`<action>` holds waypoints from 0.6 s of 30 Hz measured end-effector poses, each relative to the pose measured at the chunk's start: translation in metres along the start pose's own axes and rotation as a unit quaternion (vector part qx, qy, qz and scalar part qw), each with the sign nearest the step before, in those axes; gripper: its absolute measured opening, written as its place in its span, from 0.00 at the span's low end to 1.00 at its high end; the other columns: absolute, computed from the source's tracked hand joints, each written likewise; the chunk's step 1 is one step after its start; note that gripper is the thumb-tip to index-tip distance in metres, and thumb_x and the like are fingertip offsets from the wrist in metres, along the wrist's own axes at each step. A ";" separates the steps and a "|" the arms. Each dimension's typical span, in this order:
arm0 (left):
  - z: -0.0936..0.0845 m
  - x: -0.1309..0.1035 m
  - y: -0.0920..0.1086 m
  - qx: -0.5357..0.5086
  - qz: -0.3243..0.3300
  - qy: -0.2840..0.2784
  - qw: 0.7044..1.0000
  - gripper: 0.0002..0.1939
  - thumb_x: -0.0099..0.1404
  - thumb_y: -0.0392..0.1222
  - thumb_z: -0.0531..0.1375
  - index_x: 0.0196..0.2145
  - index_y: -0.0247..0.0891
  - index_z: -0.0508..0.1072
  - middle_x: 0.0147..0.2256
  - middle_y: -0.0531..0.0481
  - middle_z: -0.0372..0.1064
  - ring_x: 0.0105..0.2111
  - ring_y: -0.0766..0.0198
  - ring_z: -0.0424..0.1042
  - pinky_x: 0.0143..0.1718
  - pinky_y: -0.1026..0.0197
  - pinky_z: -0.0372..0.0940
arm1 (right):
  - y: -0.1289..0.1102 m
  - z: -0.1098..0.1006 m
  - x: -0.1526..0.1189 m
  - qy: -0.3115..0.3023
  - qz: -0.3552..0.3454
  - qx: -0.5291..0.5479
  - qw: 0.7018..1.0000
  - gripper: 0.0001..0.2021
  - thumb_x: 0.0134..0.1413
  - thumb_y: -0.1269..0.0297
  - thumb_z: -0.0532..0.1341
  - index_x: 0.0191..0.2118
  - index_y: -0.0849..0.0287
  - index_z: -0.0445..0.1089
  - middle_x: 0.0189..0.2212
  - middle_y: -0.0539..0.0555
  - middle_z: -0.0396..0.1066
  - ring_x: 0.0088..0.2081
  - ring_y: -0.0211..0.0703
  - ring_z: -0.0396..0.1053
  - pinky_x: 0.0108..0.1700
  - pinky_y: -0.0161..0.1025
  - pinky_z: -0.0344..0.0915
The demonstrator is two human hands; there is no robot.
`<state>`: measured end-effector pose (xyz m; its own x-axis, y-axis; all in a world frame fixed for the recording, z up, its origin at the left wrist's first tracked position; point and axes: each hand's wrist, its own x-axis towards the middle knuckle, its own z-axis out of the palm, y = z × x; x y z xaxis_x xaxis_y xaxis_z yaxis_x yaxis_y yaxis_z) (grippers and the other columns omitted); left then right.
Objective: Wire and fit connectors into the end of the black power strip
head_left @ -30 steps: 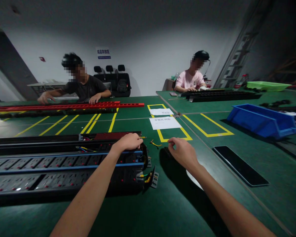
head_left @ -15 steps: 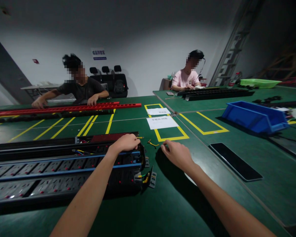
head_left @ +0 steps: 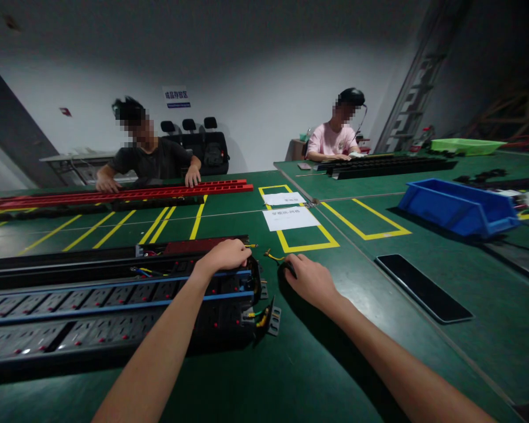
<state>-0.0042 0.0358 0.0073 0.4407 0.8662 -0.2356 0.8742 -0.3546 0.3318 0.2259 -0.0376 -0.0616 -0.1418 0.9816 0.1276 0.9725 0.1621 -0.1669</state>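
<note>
My left hand (head_left: 230, 254) is closed over the right end of a long black rail in a group of black socket strips (head_left: 127, 294) with blue edging. Its fingers curl down at the rail's end, beside a short yellow wire. My right hand (head_left: 311, 276) is over the green table just to the right, fingers curled around a small dark thing that I cannot make out. A loose yellow-green wire (head_left: 274, 257) lies by its fingertips. Below, a metal bracket (head_left: 274, 321) and yellow wires stick out from the nearest strip.
A phone (head_left: 423, 288) lies right of my right hand, with a blue bin (head_left: 461, 208) behind it. White paper sheets (head_left: 291, 220) lie ahead within yellow tape. Across the table, one person handles red rails (head_left: 158, 192); another sits by black rails (head_left: 392, 166).
My right hand has moved slightly left and down, and its fingers have closed more. My left hand stays put. The person at the red rails has shifted both hands to the right.
</note>
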 end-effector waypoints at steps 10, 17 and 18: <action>-0.001 -0.002 0.003 -0.003 -0.002 0.000 1.000 0.21 0.67 0.44 0.49 0.23 0.38 0.76 0.24 0.46 0.75 0.26 0.59 0.71 0.34 0.59 0.61 | 0.000 0.000 0.000 -0.010 0.002 -0.004 1.000 0.11 0.68 0.60 0.53 0.50 0.54 0.68 0.45 0.55 0.74 0.40 0.48 0.75 0.33 0.38 0.58; -0.001 -0.003 0.002 -0.002 0.003 0.006 1.000 0.21 0.67 0.43 0.50 0.22 0.38 0.77 0.24 0.46 0.75 0.26 0.60 0.72 0.34 0.60 0.61 | 0.002 0.003 0.001 -0.004 -0.005 -0.003 1.000 0.11 0.68 0.60 0.54 0.51 0.54 0.68 0.46 0.55 0.74 0.40 0.47 0.75 0.32 0.39 0.57; -0.001 -0.003 0.002 -0.002 0.004 0.007 1.000 0.21 0.67 0.43 0.50 0.22 0.37 0.77 0.24 0.46 0.75 0.26 0.60 0.72 0.34 0.60 0.62 | 0.002 0.003 0.001 -0.004 -0.005 -0.002 1.000 0.11 0.68 0.60 0.54 0.51 0.54 0.68 0.46 0.55 0.74 0.40 0.47 0.75 0.32 0.39 0.57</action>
<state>-0.0039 0.0325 0.0096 0.4450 0.8681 -0.2198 0.8699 -0.3607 0.3365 0.2275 -0.0364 -0.0644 -0.1529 0.9807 0.1216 0.9718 0.1715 -0.1618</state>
